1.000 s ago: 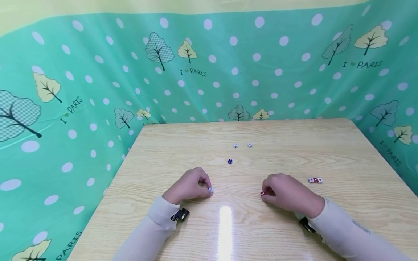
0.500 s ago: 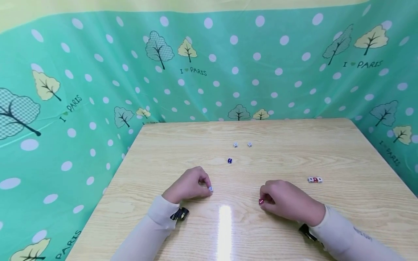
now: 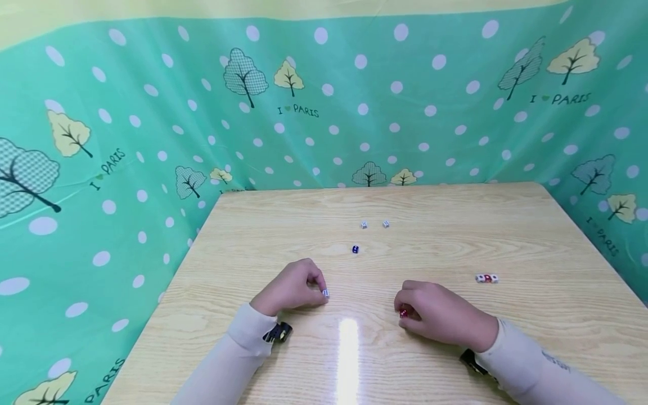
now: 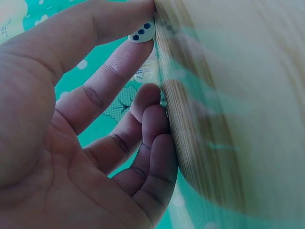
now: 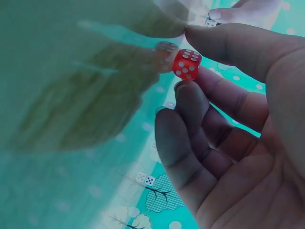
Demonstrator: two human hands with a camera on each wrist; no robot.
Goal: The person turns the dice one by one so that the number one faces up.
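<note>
My left hand (image 3: 293,288) pinches a white die (image 3: 325,293) between thumb and index finger, low at the tabletop; in the left wrist view dark pips show on this white die (image 4: 142,32). To the right, my right hand (image 3: 440,312) has its bent fingers loosely about a red die (image 3: 403,313). In the right wrist view the red die (image 5: 187,64) sits on the table with white pips, the thumb (image 5: 224,43) standing off it and the index finger close behind it, its tip hidden.
A dark blue die (image 3: 355,249) lies beyond the hands, with a white die (image 3: 364,225) and another white die (image 3: 386,224) farther back. Right of the right hand is a touching row of dice (image 3: 487,278), red between two white. Patterned green cloth (image 3: 324,112) hangs around the wooden table (image 3: 283,225).
My right hand first brought the red die slightly nearer; then the die stayed put while the fingers moved left and spread around it. The left hand has kept its place with the white die.
</note>
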